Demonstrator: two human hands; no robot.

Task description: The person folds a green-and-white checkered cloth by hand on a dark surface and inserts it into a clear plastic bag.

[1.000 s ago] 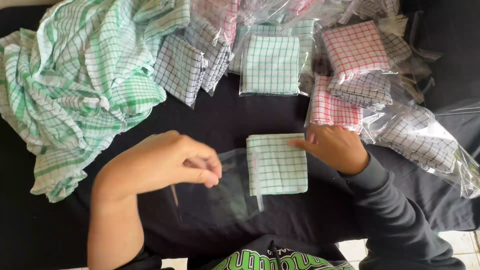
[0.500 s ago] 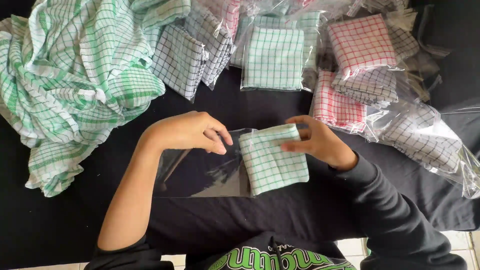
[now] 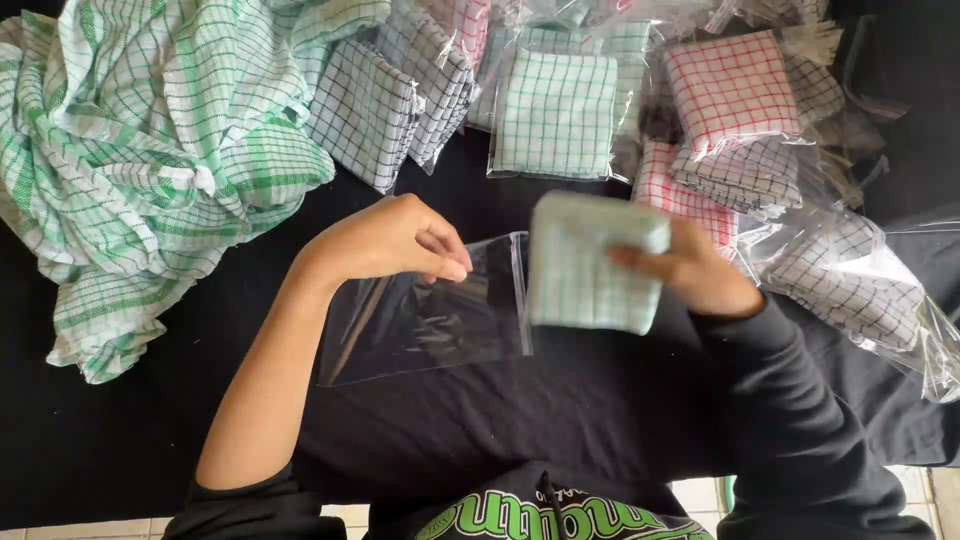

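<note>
My left hand [image 3: 395, 240] pinches the upper edge of a clear plastic bag [image 3: 430, 320] that lies flat on the black cloth [image 3: 150, 430]. My right hand [image 3: 690, 272] grips a folded green-checked cloth [image 3: 590, 262], blurred with motion, raised just off the surface at the bag's right-hand opening. The cloth's left edge meets the bag's mouth; I cannot tell whether it is inside.
A heap of loose green-checked cloths [image 3: 140, 150] fills the far left. Folded grey-checked cloths [image 3: 385, 85] lie beside it. Bagged folded cloths in green [image 3: 555, 110], red [image 3: 730, 90] and grey [image 3: 845, 270] crowd the far side and the right.
My right hand has lifted the folded green cloth off the surface and tilted it toward the bag's opening. My left hand has shifted right along the bag's edge.
</note>
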